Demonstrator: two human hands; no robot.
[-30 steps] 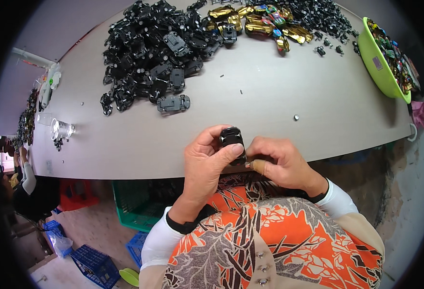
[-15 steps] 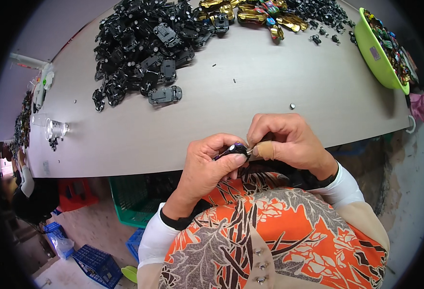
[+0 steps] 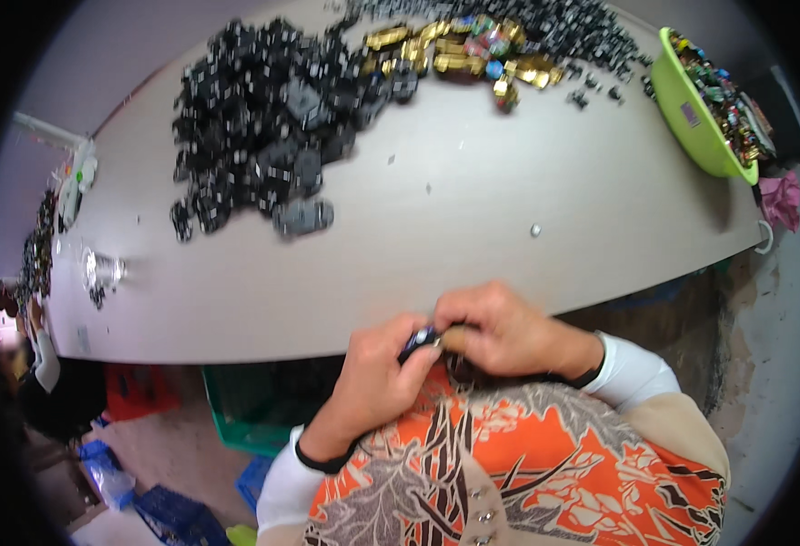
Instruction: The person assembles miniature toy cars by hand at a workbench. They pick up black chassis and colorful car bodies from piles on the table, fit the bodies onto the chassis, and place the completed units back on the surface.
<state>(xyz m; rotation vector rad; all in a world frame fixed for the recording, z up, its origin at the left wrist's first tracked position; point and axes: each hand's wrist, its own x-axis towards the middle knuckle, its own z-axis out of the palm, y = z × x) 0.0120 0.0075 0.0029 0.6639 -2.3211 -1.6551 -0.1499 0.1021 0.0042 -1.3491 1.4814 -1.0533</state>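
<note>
Close to my body, at the table's front edge, my left hand (image 3: 377, 371) is closed around a small dark toy car (image 3: 418, 342) with a purple patch and a pale wheel. My right hand (image 3: 500, 332) pinches at the car's right end, its thumb wrapped in a tan bandage (image 3: 459, 340). A small glint shows between its fingertips, but motion blur and the fingers hide what they grip. Beyond my hands, a small round silvery piece (image 3: 535, 230) lies on the table.
A heap of black toy-car chassis (image 3: 263, 118) covers the far left of the table (image 3: 472, 237). Gold car bodies (image 3: 459, 64) and small black parts (image 3: 591, 41) lie beyond. Right stands a green basin (image 3: 704, 136) of car bodies; left, a clear cup (image 3: 101, 269). Another person's arm (image 3: 46, 364) shows far left.
The whole view has shifted and blurred. Both hands have come slightly closer to my body and to the left, staying together at the toy car.
</note>
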